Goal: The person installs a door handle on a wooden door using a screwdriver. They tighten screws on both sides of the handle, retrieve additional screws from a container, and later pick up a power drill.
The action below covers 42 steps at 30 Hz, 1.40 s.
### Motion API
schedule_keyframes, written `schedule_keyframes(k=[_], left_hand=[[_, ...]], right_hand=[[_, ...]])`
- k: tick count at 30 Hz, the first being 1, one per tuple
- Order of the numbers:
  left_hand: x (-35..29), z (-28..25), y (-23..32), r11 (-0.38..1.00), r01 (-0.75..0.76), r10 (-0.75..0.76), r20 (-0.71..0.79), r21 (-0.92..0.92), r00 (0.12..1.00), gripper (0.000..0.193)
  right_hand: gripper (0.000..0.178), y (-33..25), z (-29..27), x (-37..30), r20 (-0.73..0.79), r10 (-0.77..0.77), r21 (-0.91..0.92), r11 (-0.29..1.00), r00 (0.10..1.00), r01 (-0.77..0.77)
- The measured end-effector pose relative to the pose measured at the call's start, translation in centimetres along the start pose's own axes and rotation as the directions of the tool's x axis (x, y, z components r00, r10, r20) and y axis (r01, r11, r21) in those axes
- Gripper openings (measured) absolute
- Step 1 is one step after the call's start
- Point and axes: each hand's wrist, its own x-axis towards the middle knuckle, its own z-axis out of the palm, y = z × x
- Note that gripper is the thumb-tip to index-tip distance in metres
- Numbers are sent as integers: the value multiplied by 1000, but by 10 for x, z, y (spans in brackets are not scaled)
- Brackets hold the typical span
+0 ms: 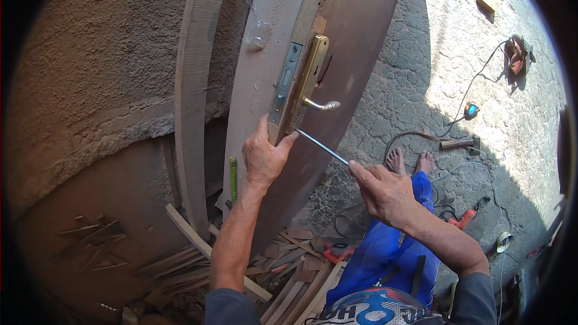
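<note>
A wooden door [361, 30] stands on edge before me, with a brass handle plate [312, 69] on its face and a curved lever handle [322, 106] sticking out of it. Along its narrow edge is a metal lock faceplate [283, 87]. My left hand [267, 155] grips the door edge just below the lock, its thumb by the plate's bottom end. My right hand [385, 195] is closed around a screwdriver [325, 148], whose handle is hidden in the palm. The shaft slants up left, its tip at the handle plate's lower end, beside my left thumb.
Wood offcuts [295, 259] lie heaped below the door. A curved board [195, 84] leans on the rough wall at left. On the cracked floor at right are a hammer [460, 143], a tape measure [471, 110], an orange power tool [463, 219] and trailing cords.
</note>
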Motion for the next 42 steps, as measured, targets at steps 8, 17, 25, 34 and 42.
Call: schedule_keyframes(k=[8,17,25,34,42], left_hand=[[0,-5,-2,997,-23,25,-24,76,999,59],[-2,1,1,996,-26,28,-31,90,999,58],[-5,-5,-6,995,2,1,-32,102,1000,59],[-1,0,-3,987,-30,36,-37,159,999,64],[-2,1,-4,990,-2,7,-33,139,999,65]], right_hand=[[51,-1,-18,16,625,346,737,35,700,-675],[53,-4,-12,6,112,134,137,979,985,-149],[50,-8,-11,12,555,365,753,160,747,-638],[44,-10,-1,9,66,57,-50,997,996,-54],[54,-8,-5,16,590,312,792,-46,745,-608]])
